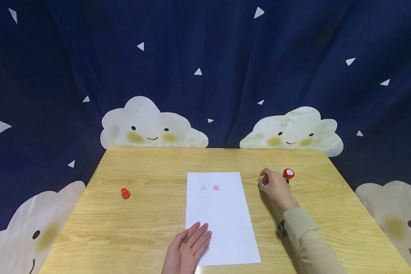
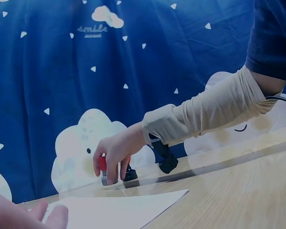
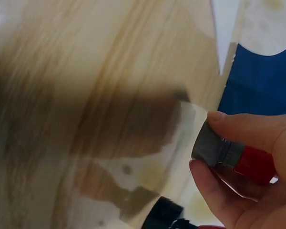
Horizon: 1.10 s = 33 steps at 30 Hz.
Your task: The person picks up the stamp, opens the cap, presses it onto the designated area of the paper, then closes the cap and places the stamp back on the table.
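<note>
My right hand [image 1: 278,191] pinches a stamp [image 3: 212,145] with a grey base and a red handle, thumb and fingers round its base in the right wrist view. The stamp is at the table surface, right of a white sheet of paper [image 1: 222,219]. A second stamp [image 1: 289,174], red-topped with a black base, stands just beyond that hand. My left hand [image 1: 188,245] lies palm up over the paper's lower left edge, fingers extended and holding nothing. Two red imprints, a round one [image 1: 216,188] and a fainter one [image 1: 203,187], mark the upper part of the sheet.
A small red stepped piece [image 1: 125,193] stands on the left side of the wooden table [image 1: 147,217]. A dark blue curtain [image 1: 178,38] with clouds and white triangles hangs behind the table. A black device [image 2: 168,164] sits under my right wrist.
</note>
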Tool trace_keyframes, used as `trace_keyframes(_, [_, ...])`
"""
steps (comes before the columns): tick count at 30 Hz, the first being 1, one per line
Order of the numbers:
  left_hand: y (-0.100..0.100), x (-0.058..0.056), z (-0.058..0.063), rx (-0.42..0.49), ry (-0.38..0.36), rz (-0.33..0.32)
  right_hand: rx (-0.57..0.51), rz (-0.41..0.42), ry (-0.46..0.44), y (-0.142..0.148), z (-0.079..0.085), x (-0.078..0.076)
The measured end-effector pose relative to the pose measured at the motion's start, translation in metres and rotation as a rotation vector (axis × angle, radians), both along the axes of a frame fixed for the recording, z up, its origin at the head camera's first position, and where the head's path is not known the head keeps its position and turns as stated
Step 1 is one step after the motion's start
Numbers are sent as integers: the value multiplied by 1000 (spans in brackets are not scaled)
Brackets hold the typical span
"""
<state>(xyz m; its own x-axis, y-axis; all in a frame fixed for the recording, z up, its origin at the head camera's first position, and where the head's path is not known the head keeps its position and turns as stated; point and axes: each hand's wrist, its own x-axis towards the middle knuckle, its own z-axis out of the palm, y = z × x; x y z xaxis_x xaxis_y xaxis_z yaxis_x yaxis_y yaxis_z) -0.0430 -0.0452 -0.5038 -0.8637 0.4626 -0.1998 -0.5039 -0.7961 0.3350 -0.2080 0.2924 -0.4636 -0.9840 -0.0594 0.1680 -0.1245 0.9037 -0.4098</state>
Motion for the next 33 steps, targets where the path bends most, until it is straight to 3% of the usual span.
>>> trace_keyframes(5, [-1, 2, -2, -89, -41, 1, -11, -3, -58, 3, -4, -3])
trace_keyframes(13, [0, 3, -1, -107, -94, 34, 8, -16, -66, 6, -7, -9])
trace_keyframes(29, [-3, 4, 2, -169, -62, 40, -14, -15, -175, 4, -5, -13])
trace_keyframes(33, [-3, 4, 3, -181, -70, 46, 6, -15, -145, 1, 0, -12])
